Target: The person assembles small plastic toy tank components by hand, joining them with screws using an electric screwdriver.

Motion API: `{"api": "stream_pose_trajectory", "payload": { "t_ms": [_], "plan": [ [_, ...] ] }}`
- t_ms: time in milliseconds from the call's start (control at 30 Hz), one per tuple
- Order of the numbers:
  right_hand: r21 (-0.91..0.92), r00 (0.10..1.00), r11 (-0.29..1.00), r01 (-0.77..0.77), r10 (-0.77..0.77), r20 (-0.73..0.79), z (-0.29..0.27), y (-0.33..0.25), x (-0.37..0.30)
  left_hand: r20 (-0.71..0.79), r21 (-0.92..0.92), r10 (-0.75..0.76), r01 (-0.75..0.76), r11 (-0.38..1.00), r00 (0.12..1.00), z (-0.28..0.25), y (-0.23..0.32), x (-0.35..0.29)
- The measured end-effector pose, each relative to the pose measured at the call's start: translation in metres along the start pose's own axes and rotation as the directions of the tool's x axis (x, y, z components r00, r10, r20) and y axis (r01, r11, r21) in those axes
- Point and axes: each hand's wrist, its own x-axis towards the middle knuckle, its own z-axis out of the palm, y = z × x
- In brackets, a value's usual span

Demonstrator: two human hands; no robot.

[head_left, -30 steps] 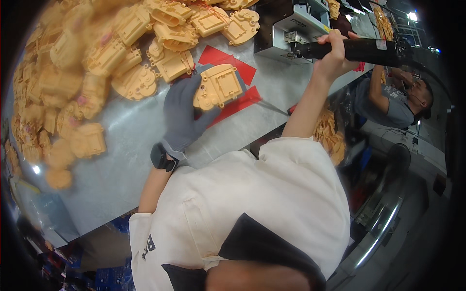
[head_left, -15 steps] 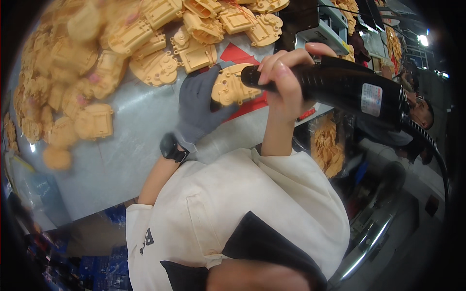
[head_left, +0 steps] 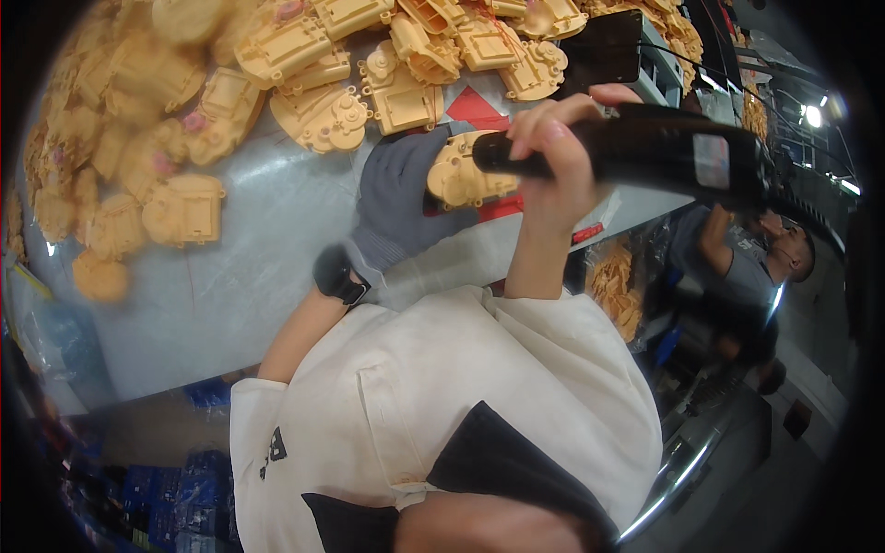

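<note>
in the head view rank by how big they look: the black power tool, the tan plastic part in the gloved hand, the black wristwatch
1. black power tool, though it sits nearer the camera, so it may look oversized
2. tan plastic part
3. black wristwatch

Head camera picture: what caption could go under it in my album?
Grey-gloved left hand holds a tan plastic part while the bare right hand brings a black power screwdriver.

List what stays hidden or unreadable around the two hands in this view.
- Tip of the black power tool: its contact with the tan plastic part is hidden by the right hand.
- Left hand: fingers behind that part.
- Heap of tan parts: blurred at the left rim.
</note>
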Motion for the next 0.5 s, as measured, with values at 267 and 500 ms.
{"api": "stream_pose_trajectory", "payload": {
  "t_ms": [267, 500],
  "plan": [
    [-0.178, 0.999, 0.983, 0.044, -0.048, -0.020, -0.003, 0.001, -0.001, -0.003, -0.009, 0.002, -0.002, 1.000, 1.000, -0.001, -0.005, 0.000],
    [-0.208, 0.998, 0.977, 0.043, -0.051, -0.030, 0.003, 0.003, -0.002, -0.024, -0.012, 0.009, -0.010, 1.000, 1.000, 0.001, -0.008, -0.004]
  ]
}}
